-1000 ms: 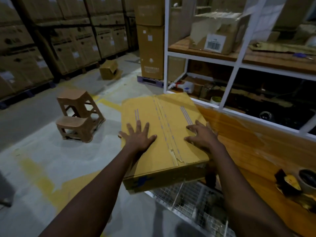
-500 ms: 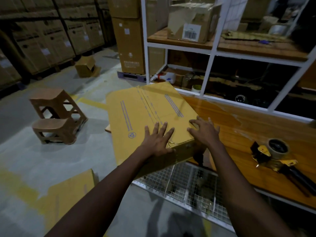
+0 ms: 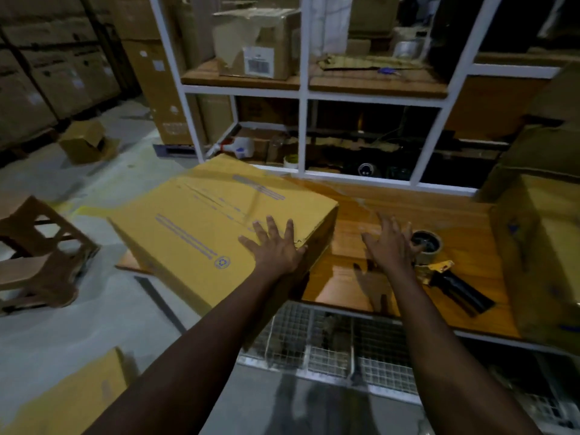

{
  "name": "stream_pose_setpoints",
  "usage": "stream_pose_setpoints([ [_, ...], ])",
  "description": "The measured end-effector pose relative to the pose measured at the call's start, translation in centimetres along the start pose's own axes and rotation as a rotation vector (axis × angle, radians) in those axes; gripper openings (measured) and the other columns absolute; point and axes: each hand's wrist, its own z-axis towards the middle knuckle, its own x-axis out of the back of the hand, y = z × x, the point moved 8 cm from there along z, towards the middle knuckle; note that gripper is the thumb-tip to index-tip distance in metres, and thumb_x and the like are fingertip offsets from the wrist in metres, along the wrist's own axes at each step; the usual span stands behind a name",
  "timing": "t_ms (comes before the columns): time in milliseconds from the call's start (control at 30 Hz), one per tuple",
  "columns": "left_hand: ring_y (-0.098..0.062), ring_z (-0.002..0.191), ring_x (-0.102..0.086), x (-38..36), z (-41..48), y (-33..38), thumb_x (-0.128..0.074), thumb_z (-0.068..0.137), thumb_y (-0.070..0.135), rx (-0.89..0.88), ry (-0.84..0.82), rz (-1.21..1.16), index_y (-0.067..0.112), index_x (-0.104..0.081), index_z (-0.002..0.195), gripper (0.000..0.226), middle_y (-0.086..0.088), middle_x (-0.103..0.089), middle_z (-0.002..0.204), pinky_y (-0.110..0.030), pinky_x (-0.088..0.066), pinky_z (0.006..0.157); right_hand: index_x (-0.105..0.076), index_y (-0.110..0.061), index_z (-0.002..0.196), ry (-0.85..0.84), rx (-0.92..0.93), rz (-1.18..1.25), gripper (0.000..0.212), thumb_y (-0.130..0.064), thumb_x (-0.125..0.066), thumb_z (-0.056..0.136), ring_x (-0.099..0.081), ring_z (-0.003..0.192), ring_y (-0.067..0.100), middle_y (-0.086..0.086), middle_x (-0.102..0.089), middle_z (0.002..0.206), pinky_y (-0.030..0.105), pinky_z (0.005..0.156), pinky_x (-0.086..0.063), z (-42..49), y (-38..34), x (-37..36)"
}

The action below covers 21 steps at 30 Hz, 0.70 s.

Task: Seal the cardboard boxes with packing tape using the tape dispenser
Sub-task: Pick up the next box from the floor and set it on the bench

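Observation:
A closed yellow-brown cardboard box (image 3: 204,221) lies on the left end of the wooden workbench (image 3: 361,215) and overhangs its left edge. My left hand (image 3: 274,248) rests flat on the box's near right corner, fingers spread. My right hand (image 3: 389,243) hovers open over the bench, just left of the tape dispenser (image 3: 439,268), which lies on the wood with its tape roll toward the shelf and its black handle pointing toward me. I cannot tell whether the fingers touch the roll. A second cardboard box (image 3: 543,246) stands at the bench's right end.
White shelving (image 3: 303,92) with boxes and clutter rises behind the bench. Wire baskets (image 3: 329,337) sit under the bench front. On the floor to the left are brown plastic stools (image 3: 37,255), a small open carton (image 3: 86,141) and a flat cardboard piece (image 3: 72,400).
My right hand has come off the box and moved right over the bench toward the tape dispenser. My left hand slid to the box's right corner. The view has swung right.

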Motion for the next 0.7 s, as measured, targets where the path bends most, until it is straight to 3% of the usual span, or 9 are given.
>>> stream_pose_setpoints([
  [100, -0.051, 0.144, 0.014, 0.2, 1.6, 3.7, -0.023, 0.098, 0.063, 0.011, 0.017, -0.029, 0.029, 0.003, 0.157, 0.073, -0.021, 0.015, 0.162, -0.08, 0.004, 0.102, -0.028, -0.038, 0.148, 0.046, -0.088, -0.015, 0.07, -0.051, -0.058, 0.087, -0.007, 0.148, 0.035, -0.001, -0.021, 0.161, 0.069, 0.11, -0.013, 0.8, 6.0, 1.7],
  [233, -0.056, 0.143, 0.009, 0.1, 3.7, 8.7, -0.022, 0.1, 0.057, 0.0, 0.048, -0.032, 0.024, -0.001, 0.157, 0.069, -0.025, 0.01, 0.161, -0.081, 0.002, 0.101, -0.023, -0.032, 0.152, 0.026, -0.245, -0.05, 0.075, -0.058, -0.057, 0.089, -0.002, 0.149, 0.036, 0.0, -0.013, 0.163, 0.072, 0.11, -0.004, 1.0, 12.9, 2.6],
  [400, -0.058, 0.142, 0.009, 0.1, 6.0, 12.9, -0.024, 0.1, 0.058, 0.012, 0.045, -0.032, 0.022, -0.001, 0.158, 0.071, -0.027, 0.011, 0.16, -0.083, 0.003, 0.099, -0.023, -0.026, 0.151, -0.059, -0.393, -0.133, 0.085, -0.048, -0.067, 0.082, -0.002, 0.147, 0.043, 0.001, -0.008, 0.164, 0.074, 0.107, -0.009, 1.1, 19.3, 2.5],
  [500, -0.059, 0.141, 0.009, 0.1, 7.3, 14.3, -0.026, 0.099, 0.059, 0.039, 0.049, -0.045, 0.021, -0.003, 0.157, 0.073, -0.028, 0.009, 0.16, -0.083, 0.003, 0.099, -0.025, -0.023, 0.149, -0.143, -0.429, -0.192, 0.087, -0.055, -0.067, 0.08, -0.004, 0.144, 0.048, 0.005, -0.008, 0.163, 0.075, 0.106, -0.007, 1.3, 21.3, 1.7],
  [567, -0.06, 0.141, 0.007, 0.1, 8.0, 14.9, -0.027, 0.098, 0.061, 0.061, 0.057, -0.039, 0.021, -0.005, 0.157, 0.075, -0.028, 0.007, 0.16, -0.083, 0.002, 0.099, -0.03, -0.023, 0.147, -0.209, -0.45, -0.241, 0.08, -0.056, -0.064, 0.083, -0.004, 0.143, 0.05, 0.005, -0.008, 0.163, 0.075, 0.107, -0.006, 1.4, 22.2, 0.8],
  [700, -0.06, 0.141, 0.005, 0.2, 8.8, 15.7, -0.028, 0.097, 0.062, 0.078, 0.075, -0.034, 0.021, -0.007, 0.157, 0.076, -0.028, 0.004, 0.161, -0.084, 0.001, 0.098, -0.046, -0.025, 0.136, -0.226, -0.431, -0.309, 0.051, -0.042, -0.059, 0.09, -0.015, 0.139, 0.05, 0.006, -0.028, 0.154, 0.075, 0.107, -0.007, 1.6, 22.5, 0.0],
])
